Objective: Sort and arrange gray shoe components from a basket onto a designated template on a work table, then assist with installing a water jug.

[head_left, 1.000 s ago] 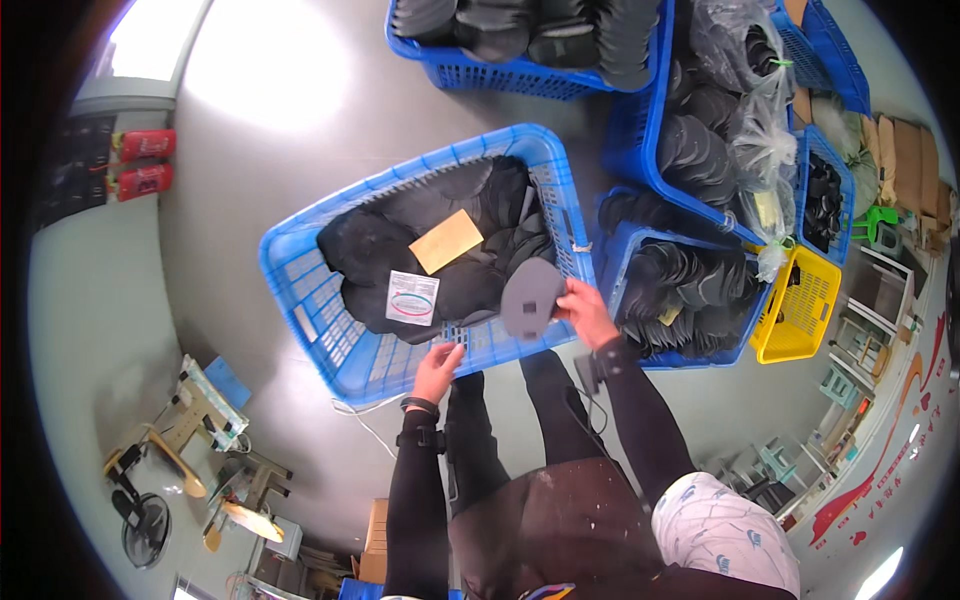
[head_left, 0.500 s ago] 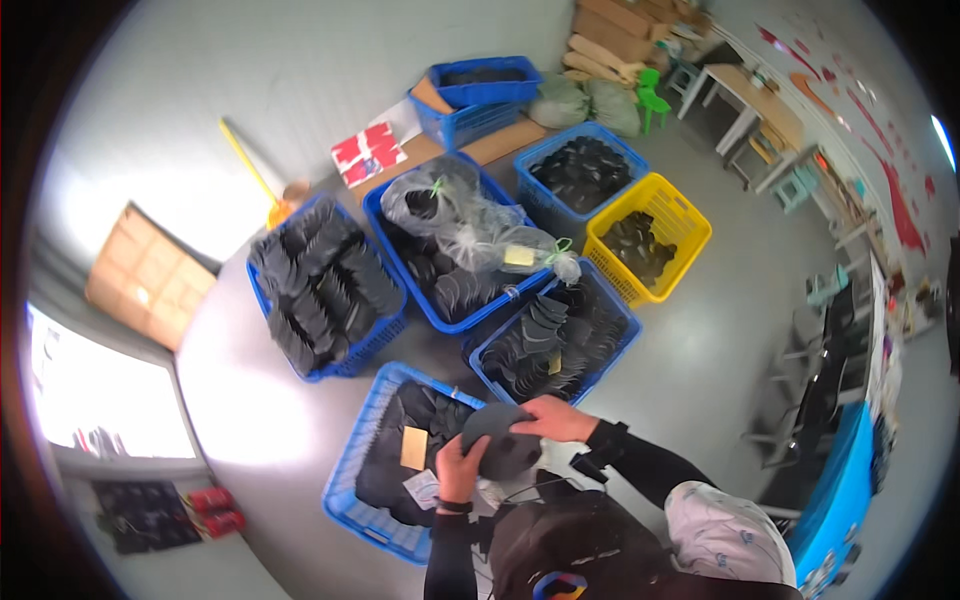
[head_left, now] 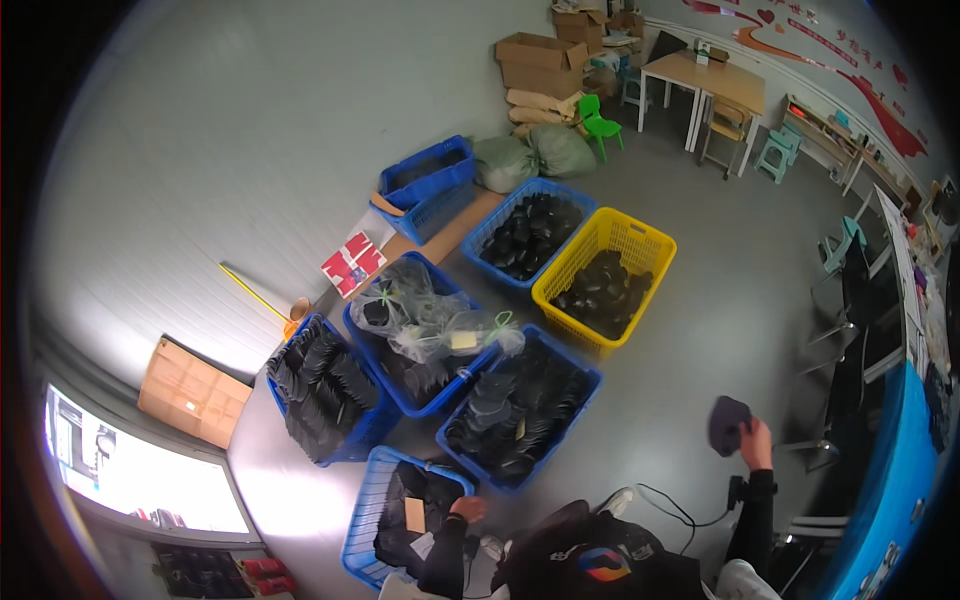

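Observation:
My right hand (head_left: 755,440) is raised out to my right, above the grey floor, gripping a dark grey rounded flat piece (head_left: 727,423). My left hand (head_left: 466,508) rests low at the near edge of a blue basket (head_left: 366,505) that holds dark material and a tan card (head_left: 415,514). Whether the left fingers hold anything cannot be made out.
Several blue baskets of dark pieces (head_left: 520,420) stand in a cluster, one with clear bags (head_left: 430,325). A yellow basket (head_left: 605,275) stands beyond. Cardboard boxes (head_left: 540,60), sacks, a table and small chairs line the far wall. Office chairs (head_left: 850,330) stand right.
The view swung away from the near basket to the whole room. My right hand carried the dark piece from over the basket out to the right; my left hand stayed by the basket.

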Available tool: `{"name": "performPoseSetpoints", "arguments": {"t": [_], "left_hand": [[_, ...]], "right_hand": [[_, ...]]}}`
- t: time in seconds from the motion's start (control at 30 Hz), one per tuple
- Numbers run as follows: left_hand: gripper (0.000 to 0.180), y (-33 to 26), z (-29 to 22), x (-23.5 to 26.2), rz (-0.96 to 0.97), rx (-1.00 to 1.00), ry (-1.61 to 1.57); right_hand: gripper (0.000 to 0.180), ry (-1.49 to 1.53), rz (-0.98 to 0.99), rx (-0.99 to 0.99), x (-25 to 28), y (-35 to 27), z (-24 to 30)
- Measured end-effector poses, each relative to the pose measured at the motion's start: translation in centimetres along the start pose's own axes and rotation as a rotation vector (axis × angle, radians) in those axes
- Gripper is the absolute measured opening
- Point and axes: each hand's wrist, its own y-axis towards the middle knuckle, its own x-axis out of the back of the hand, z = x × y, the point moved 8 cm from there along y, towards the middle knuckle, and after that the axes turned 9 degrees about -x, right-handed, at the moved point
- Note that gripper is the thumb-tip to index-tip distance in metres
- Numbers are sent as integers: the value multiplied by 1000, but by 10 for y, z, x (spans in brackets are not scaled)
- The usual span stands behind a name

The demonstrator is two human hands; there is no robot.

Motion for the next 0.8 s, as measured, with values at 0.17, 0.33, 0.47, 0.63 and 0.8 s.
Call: {"name": "performPoseSetpoints", "arguments": {"t": [0.17,0.33,0.47,0.63,0.8], "left_hand": [[40,60,-57,-79,250,698,-462],[50,188,-122,-102,-1,1015,-1019],[40,356,-148,-45,158,876,-866],[34,696,-273,105,587,-655,-134],[26,964,-339,266,-26,-7,362]], "right_hand": [[27,158,-54,-42,117,92,-141],[29,61,-49,-32,127,239,-192],[32,-99,155,-137,83,362,-277],[32,-294,123,-563,84,407,-477],[34,-547,396,-709,92,513,-438]]}}
